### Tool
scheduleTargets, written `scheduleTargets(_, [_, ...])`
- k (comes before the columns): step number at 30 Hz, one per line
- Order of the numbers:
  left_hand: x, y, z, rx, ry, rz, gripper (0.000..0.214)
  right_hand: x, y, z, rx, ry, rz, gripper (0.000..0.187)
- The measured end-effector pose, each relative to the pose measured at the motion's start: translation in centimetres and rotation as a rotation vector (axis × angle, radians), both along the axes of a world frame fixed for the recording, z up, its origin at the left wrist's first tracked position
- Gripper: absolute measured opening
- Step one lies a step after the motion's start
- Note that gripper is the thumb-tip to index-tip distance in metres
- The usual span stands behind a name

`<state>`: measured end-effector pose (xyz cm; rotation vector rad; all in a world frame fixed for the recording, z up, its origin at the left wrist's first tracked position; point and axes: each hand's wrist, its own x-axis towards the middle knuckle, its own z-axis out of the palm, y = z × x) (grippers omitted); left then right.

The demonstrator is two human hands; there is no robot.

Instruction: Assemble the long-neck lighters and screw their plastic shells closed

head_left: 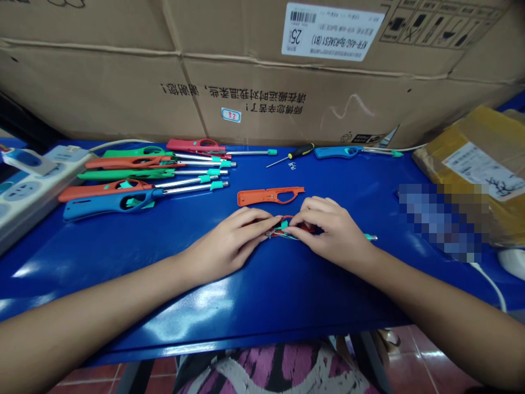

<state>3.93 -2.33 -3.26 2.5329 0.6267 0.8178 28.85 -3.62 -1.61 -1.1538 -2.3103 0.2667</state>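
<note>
Head | left grip pinches end of red lighter casing, over glossy blue worktop | right grip nearly closed at green piece; cannot tell hold | light pressure should suit, keeping thin wire untrapped | orange shell half: hollow plastic, oval finger opening

The bare left forearm and right forearm angle inward; the left hand stretches its fingers close together, the right hand curls, thumb and forefinger pinching
</note>
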Motion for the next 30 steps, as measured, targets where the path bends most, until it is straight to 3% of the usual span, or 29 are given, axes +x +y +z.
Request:
scheduleTargets(4, [0.0, 0.0, -0.1, -0.007, 0.003, -0.001, 0.043, 1.1, 0.6, 0.9, -0.086, 0.087, -0.018, 0.014])
scheduleTargets(7, [0.0, 0.1, -0.1, -0.015, -0.007, -0.002, 0.043, 1.9, 1.1, 1.2, -0.181, -0.032, 0.018, 0.026])
scheduleTargets(10, [-0.1, 0.1, -0.2, -0.022, -0.012, 0.0, 0.043, 2.2, 1.3, 0.9, -0.252, -0.112, 0.083, 0.022])
scheduleTargets(18, [-0.1, 0.4, 0.0, -0.088, 0.006, -0.003, 0.039, 1.5, 1.4, -0.2, -0.42, 0.11, 0.003, 0.02])
scheduleTargets(22, [0.0, 0.4, 0.3, -0.097, 0.027, -0.027, 0.041, 1.6, 1.4, 0.1, -0.398, 0.087, -0.011, 0.021])
scheduleTargets(30, [-0.1, 0.1, 0.1, -0.062, 0.035, -0.039, 0.041, 2.3, 1.2, 1.0, -0.353, -0.068, 0.132, 0.032])
